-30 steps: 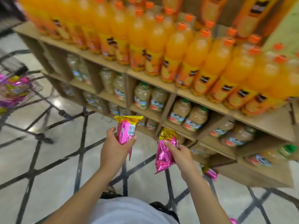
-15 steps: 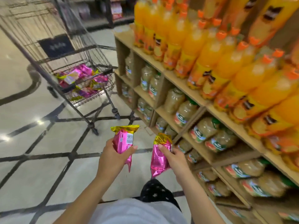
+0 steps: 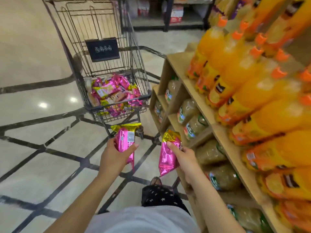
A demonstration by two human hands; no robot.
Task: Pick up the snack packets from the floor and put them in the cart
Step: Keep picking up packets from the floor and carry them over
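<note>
My left hand (image 3: 114, 155) grips a pink snack packet with a gold top (image 3: 125, 140), held upright. A second pink and gold packet (image 3: 168, 155) is pinched in my right hand (image 3: 183, 157), hanging down from it. Straight ahead stands a wire shopping cart (image 3: 94, 31), its near rim just beyond my hands. Several pink and yellow snack packets (image 3: 114, 95) lie heaped in its basket.
A wooden shelf unit (image 3: 188, 81) runs along my right, close to my right arm, with orange drink bottles (image 3: 252, 91) on top and pale bottles (image 3: 193, 128) below. Marble floor (image 3: 33, 115) with dark lines spreads to the left. More shelving (image 3: 165, 14) stands behind the cart.
The view has swung left from the shelf toward the cart, which now stands directly ahead and closer. Both hands keep hold of their packets.
</note>
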